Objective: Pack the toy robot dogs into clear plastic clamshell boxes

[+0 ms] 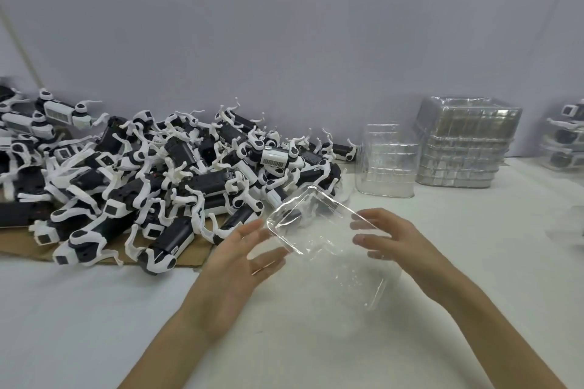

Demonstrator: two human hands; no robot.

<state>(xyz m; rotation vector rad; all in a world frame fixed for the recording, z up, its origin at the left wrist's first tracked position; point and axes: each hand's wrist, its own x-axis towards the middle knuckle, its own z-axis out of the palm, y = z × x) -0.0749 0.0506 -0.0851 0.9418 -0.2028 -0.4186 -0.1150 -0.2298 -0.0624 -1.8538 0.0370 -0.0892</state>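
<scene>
Done: a few packed boxes (565, 139) stand stacked at the far right edge of the desk (316, 350). They appear to hold dogs, but the frame cuts them off.
Outstanding: a large heap of toy robot dogs (158, 174) lies unpacked on cardboard (192, 254). Stacks of empty clamshells (464, 148) wait at the back right. In my judgement most of the job remains.
Step in hand: the clamshell box (316, 230) is hinged open and empty, apparently being readied for a dog.
Grip, left: the left hand (249, 249) has straight, spread fingers, with the tips at the box's left edge and nothing clasped.
Grip, right: the right hand (392, 240) has extended fingers, with the tips against the box's right edge.
Box position: between the two hands, tilted, just right of the heap. Whether its lower half rests on the desk cannot be told.
</scene>
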